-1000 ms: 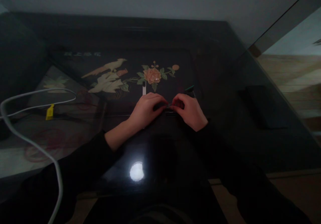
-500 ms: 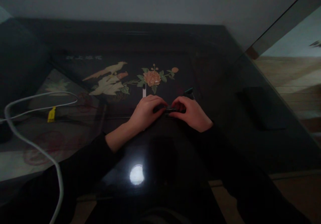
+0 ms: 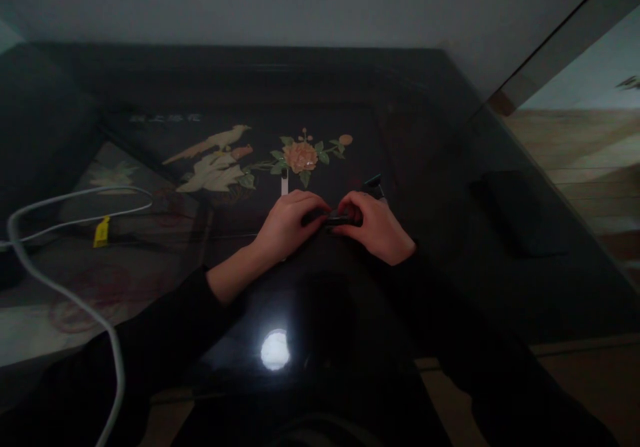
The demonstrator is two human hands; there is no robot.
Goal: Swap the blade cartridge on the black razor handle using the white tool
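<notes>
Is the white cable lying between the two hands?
No, the white cable lies far left on the table, apart from the left hand and right hand.

Long black sleeves cover both arms down to the wrists, leaving the left hand (image 3: 289,223) and right hand (image 3: 376,227) bare.

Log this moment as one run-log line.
left hand: pinching small dark object | right hand: pinching same object | surface: glossy dark table | nearby: white cable

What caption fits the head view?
Both hands, left hand and right hand, pinch a small dark object over a glossy black table inlaid with a flower; white cable at left.
</notes>
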